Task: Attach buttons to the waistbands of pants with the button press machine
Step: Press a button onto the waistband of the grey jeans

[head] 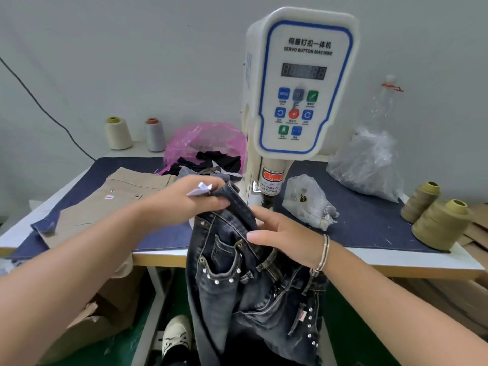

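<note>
Two bare hands hold a pair of dark washed denim jeans (237,273) with silver studs along the pocket edges, the legs hanging off the front edge of the table (396,262) toward the green floor, where a white shoe (176,335) shows below. The left hand (195,196) has its grip clenched on the end of the waistband, fingers curled round the fold, with a small white paper tag (200,188) sticking up against them. The right hand (284,236), a thin bracelet (323,253) on its wrist, grasps the waistband a little lower, fingers wrapped over the denim. The raised waistband end sits just in front of the press head of the white servo button machine (303,83), close to it but I cannot tell whether it touches.

A dark blue cloth mat (364,223) covers most of the table top. On its left part lies a pair of tan trousers (116,202), flat, reaching the front left edge. Just right of the machine's base rests a small clear plastic bag of metal parts (307,204). At the right edge stand two olive thread cones (435,223), one behind the other. Farther back on the right lies a large crumpled clear plastic bag (367,165), with a clear plastic bottle (384,101) behind it. Left of the machine sits a pink plastic bag (206,146) with dark fabric spilling out, and at the back left corner a cream thread cone (118,133) and a grey thread cone (155,134) stand side by side.
</note>
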The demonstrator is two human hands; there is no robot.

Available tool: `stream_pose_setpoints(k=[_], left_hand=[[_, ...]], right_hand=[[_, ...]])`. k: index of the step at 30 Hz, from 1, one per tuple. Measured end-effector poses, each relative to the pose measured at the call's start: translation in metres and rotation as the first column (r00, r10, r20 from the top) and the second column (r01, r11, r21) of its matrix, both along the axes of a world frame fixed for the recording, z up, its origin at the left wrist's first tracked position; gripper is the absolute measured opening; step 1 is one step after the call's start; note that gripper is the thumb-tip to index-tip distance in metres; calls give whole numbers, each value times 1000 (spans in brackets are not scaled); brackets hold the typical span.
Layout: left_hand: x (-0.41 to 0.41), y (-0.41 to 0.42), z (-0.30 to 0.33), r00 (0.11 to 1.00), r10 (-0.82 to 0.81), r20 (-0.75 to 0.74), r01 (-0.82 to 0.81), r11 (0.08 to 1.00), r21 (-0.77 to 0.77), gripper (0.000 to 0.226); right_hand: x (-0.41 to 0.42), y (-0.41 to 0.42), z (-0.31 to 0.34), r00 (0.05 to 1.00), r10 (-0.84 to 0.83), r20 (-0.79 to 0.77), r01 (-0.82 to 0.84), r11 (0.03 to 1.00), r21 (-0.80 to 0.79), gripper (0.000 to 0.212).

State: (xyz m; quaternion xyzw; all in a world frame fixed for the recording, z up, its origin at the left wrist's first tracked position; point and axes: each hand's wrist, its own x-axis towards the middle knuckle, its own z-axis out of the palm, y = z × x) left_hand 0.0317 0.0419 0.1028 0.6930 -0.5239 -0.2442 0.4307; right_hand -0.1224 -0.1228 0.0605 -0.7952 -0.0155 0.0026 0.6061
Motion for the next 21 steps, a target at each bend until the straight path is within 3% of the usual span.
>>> stream_pose_setpoints(k=[4,9,10,12,14,15,17,18,19,21], left_hand=[[14,15,15,998,49,-42,-56,985,-162,11],[33,37,35,931,103,-350,-244,888,-389,19],[36,40,39,915,113,-387,-284,863,-418,18],[40,47,46,897,149,-416,-343,827,-445,18],[43,53,48,899,178,-401,-355,832,-427,20],[44,55,49,907,177,-383,-339,846,-411,21],[47,58,51,921,177,-346,-310,872,-379,22],[48,60,51,923,194,-334,-316,876,-365,22],[50,62,52,919,230,-320,-340,874,-348,22],[55,68,51,910,302,-283,-384,872,-304,23]], right_hand=[[-17,-17,21,999,-37,-21,33,985,-172,40],[-53,-56,27,937,-73,-342,-129,837,-531,33],[-56,-61,24,940,-125,-318,-81,823,-562,31],[-60,-69,28,942,-303,-143,172,803,-570,26],[-60,-74,42,902,-432,-2,328,688,-647,23],[-58,-76,52,900,-435,6,280,567,-775,25],[-52,-75,72,906,-424,-9,87,206,-975,33],[-49,-73,81,912,-410,24,56,66,-996,40],[-47,-71,91,917,-391,82,99,22,-995,48],[-49,-69,106,898,-383,219,295,153,-943,54]])
